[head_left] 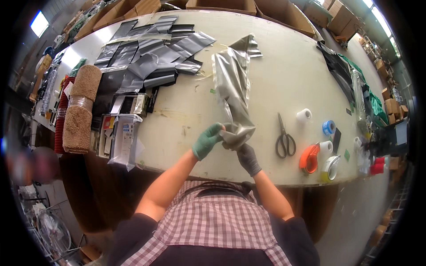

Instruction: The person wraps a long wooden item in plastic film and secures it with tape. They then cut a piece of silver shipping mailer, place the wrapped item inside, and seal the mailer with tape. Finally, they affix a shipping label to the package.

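A long silver-grey plastic bag (pixel 230 77) stretches across the tabletop from the far side to my hands, wrinkled and folded over at its far tip. Its near end is bunched up at the table's front. My left hand (pixel 207 141), in a green glove, is closed with thumb and fingers pinching the left side of that end. In a dark grey glove, my right hand (pixel 248 160) grips the same end from below and the right; the bag partly covers its fingers. To the right of the bag lies a pair of scissors (pixel 285 144) with black handles.
Several flat grey bags (pixel 153 60) are heaped at the far left. Nearer stand a brown carpet roll (pixel 76 119) and a plastic bin (pixel 125 139). An orange tape dispenser (pixel 309 158), a blue tape roll (pixel 329 127) and a white roll (pixel 304 116) are on the right. Cardboard boxes (pixel 222 5) line the far edge.
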`<state>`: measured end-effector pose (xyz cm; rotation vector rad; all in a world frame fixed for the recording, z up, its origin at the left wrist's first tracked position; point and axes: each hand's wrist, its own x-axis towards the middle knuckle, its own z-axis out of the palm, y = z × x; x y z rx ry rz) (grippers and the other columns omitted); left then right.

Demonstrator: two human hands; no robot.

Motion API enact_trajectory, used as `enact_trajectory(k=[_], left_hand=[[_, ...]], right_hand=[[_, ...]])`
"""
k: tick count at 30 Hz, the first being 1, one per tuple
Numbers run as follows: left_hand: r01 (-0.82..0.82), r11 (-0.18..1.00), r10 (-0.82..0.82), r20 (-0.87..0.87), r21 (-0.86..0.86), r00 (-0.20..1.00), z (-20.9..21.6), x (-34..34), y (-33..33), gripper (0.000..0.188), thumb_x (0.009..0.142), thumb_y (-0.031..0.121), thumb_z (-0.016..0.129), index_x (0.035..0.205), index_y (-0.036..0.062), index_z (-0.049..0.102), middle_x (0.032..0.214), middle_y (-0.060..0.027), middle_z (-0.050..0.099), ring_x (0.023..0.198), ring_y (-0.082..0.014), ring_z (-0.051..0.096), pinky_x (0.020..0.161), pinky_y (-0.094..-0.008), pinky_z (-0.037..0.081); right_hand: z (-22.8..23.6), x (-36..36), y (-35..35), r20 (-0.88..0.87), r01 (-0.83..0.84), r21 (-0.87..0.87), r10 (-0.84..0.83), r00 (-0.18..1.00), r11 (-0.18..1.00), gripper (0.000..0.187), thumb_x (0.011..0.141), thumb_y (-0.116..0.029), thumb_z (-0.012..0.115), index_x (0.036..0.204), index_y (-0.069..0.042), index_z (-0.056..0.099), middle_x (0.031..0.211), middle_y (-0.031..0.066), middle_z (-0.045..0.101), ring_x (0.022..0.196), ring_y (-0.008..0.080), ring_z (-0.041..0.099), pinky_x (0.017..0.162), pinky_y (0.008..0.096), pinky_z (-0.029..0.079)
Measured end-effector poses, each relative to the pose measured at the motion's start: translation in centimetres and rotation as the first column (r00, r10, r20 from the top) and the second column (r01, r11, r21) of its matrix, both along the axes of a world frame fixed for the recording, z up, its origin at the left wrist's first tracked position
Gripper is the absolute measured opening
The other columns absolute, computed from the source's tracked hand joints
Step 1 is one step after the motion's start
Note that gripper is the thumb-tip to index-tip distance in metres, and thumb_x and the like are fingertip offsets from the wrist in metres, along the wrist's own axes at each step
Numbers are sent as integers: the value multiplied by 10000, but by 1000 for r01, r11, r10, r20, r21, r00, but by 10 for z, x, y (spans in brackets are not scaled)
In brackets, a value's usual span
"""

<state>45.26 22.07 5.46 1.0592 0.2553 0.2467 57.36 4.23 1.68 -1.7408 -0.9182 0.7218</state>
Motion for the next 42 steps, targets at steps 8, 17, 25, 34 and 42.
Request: enact_trajectory(k=[8,17,25,34,42], left_hand=[[721,665,-606,-425,195,673,-55,-130,15,411,887,120,624,1267,-2,524,1162,-75,599,1103,-167,534,989,-338,416],[163,983,-108,-440,89,892,-8,4,10,531,853,337,687,1223,-22,558,1120,-114,626,1026,-161,556,890,-304,451],[163,705,-299,-82,-691,951,-76,19,16,466,894,254,542,1275,-13,519,1247,-133,585,1124,-279,554,1005,-406,414],[-339,727,352,-100,-596,931,-84,166,113,696,925,611,359,1355,74,460,1362,-121,496,1240,-292,452,1085,-420,319],[-400,849,423,-8,-345,906,16,238,247,469,920,549,513,1165,154,569,1131,-71,595,992,-191,568,842,-361,458]], right_hand=[[6,11,-94,-551,-478,-226,293,781,849,421,854,-156,629,1233,-22,504,1141,141,609,1052,240,570,889,348,451],[65,27,20,-419,-58,-336,-94,903,940,1006,775,-451,739,1466,21,179,1374,239,444,1271,293,463,1026,365,403],[30,30,-40,-368,36,-107,-73,927,994,958,667,-340,821,1398,26,320,1234,175,555,1101,236,557,946,357,453],[74,-26,-172,-526,143,-70,-158,836,987,1043,590,-284,870,1423,-1,309,1326,154,495,1226,240,473,1047,372,362],[58,15,-42,-72,351,-101,-359,931,931,863,659,-365,783,1331,39,422,1193,212,594,1108,286,589,944,362,458]])
